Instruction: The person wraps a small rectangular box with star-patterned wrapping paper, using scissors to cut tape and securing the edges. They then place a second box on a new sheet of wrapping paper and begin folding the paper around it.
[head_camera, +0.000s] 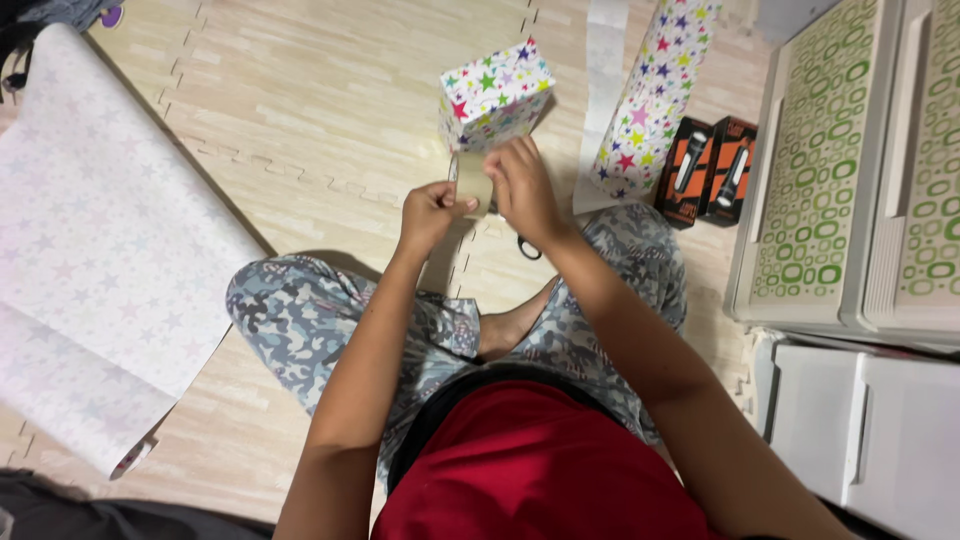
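Note:
A small box wrapped in white paper with coloured stars (494, 93) stands on the floor in front of my crossed legs. Just below it my left hand (432, 213) and my right hand (522, 185) are close together, both pinching a roll of clear tape (474, 184) between them. The black handles of scissors (528, 247) show on the floor under my right wrist; their blades are hidden.
A large sheet of wrapping paper lies white side up (100, 260) on the left. A star-patterned paper roll (655, 95) lies at the upper right beside two orange-and-black boxes (708, 170). White drawer units with green ring patterns (850, 170) fill the right side.

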